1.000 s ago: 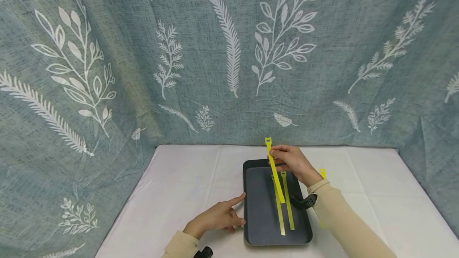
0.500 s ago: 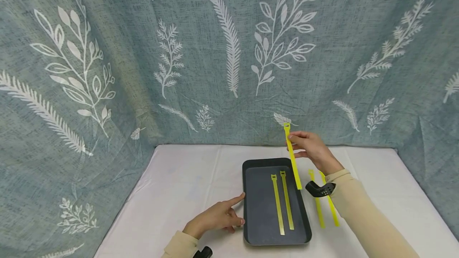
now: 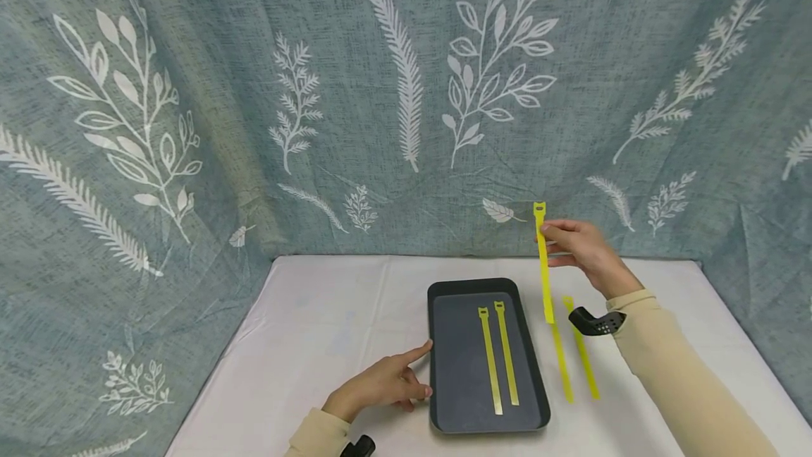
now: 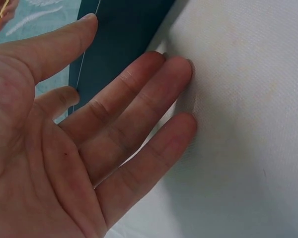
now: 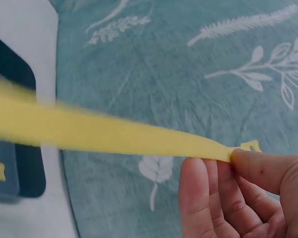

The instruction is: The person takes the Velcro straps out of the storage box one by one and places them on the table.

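Note:
A yellow hook-and-loop cable tie [image 3: 544, 266] hangs upright, slotted head up, from my right hand [image 3: 586, 251], which pinches it near the head between thumb and fingers. The right wrist view shows the thumb on the cable tie [image 5: 139, 139]. My left hand [image 3: 387, 383] touches the left rim of a dark grey tray [image 3: 459, 358] with thumb and forefinger. In the left wrist view, the other fingers [image 4: 154, 94] lie by the white cloth. Two cable ties lie side by side in the tray, a left one [image 3: 490, 365] and a right one [image 3: 506, 358].
To the right of the tray, two more yellow cable ties lie on the white cloth [image 3: 330, 323], a nearer one [image 3: 562, 365] and a farther one [image 3: 585, 365]. A blue-green curtain [image 3: 380, 90] with white leaf prints hangs behind and at the sides.
My right hand has carried the cable tie up and to the right, from over the tray to beyond its right rim. The left hand has stayed at the tray.

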Demonstrator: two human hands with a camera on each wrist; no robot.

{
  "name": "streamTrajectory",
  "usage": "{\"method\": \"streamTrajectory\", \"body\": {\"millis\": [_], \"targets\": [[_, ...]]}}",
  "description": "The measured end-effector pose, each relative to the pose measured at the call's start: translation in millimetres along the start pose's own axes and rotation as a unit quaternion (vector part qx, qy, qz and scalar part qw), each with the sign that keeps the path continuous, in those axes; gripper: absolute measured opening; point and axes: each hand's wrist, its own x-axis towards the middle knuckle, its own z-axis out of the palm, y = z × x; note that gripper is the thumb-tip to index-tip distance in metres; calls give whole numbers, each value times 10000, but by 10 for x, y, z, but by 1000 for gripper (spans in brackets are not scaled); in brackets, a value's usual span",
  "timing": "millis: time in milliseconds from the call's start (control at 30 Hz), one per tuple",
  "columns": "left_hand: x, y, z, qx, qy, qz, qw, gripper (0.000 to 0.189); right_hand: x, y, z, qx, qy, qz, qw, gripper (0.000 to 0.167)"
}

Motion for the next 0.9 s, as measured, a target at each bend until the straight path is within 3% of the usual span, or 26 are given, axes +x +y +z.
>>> {"method": "streamTrajectory", "body": {"millis": [433, 700, 900], "targets": [[12, 9, -42, 86, -21, -7, 10000, 81, -82, 77, -431, -406, 268, 144, 9987, 70], [19, 18, -44, 93, -32, -17, 10000, 81, -164, 228, -646, -802, 353, 303, 9957, 71], [26, 38, -37, 82, -37, -31, 10000, 80, -222, 379, -761, -809, 282, 475, 9952, 71]]}}
